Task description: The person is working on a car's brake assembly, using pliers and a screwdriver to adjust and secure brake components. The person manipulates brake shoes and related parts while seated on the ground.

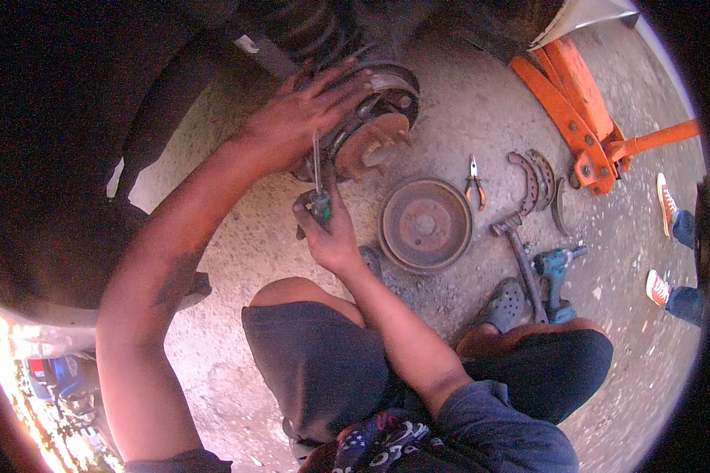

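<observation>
My left hand (304,114) reaches up to the car's drum brake assembly (371,142), its fingers stretched out and spread over the upper left edge of the assembly. The rusty wheel hub faces toward the right, and part of the assembly is hidden behind my hand. Below it, my right hand (329,232) is closed around the green handle of a screwdriver (317,169). The screwdriver's shaft points up, its tip close to my left wrist; whether it touches anything I cannot tell. A round rusty brake drum (425,224) lies on the ground to the right of my right hand.
Right of the drum lie orange-handled pliers (475,185), curved brake shoes (528,183), a hammer (521,264) and a teal power tool (556,276). An orange floor jack (580,118) stands at the upper right. Another person's shoes (665,206) show at the right edge.
</observation>
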The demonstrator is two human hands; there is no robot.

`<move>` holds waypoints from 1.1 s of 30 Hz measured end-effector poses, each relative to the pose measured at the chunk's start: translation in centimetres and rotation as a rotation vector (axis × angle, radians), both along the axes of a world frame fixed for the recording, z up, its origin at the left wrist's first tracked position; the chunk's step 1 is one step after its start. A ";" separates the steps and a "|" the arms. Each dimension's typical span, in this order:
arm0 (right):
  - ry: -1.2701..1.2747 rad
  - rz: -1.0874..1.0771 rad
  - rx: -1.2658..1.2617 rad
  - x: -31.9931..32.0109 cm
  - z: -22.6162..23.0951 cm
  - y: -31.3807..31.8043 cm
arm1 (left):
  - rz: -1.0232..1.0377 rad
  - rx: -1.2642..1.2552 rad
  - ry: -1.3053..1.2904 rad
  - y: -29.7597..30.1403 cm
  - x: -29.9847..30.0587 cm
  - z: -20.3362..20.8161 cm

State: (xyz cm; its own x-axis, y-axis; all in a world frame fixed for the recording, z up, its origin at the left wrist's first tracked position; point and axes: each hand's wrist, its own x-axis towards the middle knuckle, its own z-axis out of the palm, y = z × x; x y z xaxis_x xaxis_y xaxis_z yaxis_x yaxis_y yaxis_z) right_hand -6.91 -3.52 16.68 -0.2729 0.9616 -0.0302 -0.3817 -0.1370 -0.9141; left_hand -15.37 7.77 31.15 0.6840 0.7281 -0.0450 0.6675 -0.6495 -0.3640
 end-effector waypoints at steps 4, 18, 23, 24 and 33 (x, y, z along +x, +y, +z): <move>-0.153 -0.060 0.131 0.3 -0.2 1.0 | -0.150 0.101 0.099 0.6 -1.1 -0.4; -0.647 0.199 0.393 6.6 2.7 5.5 | 0.877 0.076 -1.679 -11.5 2.6 -16.0; -0.835 0.266 0.634 7.9 4.7 7.7 | 1.117 0.093 -1.589 -10.5 3.4 -15.0; -0.886 0.347 0.619 8.8 5.5 8.3 | 1.099 0.148 -1.597 -10.5 3.3 -14.8; -1.037 -0.221 0.876 14.8 7.6 17.5 | 1.145 -0.482 -1.712 -9.0 1.1 -15.6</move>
State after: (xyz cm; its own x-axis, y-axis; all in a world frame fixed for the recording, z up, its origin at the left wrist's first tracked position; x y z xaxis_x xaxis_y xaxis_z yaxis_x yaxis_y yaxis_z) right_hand 7.86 13.94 24.25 -0.3378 0.7916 0.5091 0.5841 0.6005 -0.5462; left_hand -14.31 -1.26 15.51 -0.3941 0.8763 -0.2772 0.1460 0.3575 0.9224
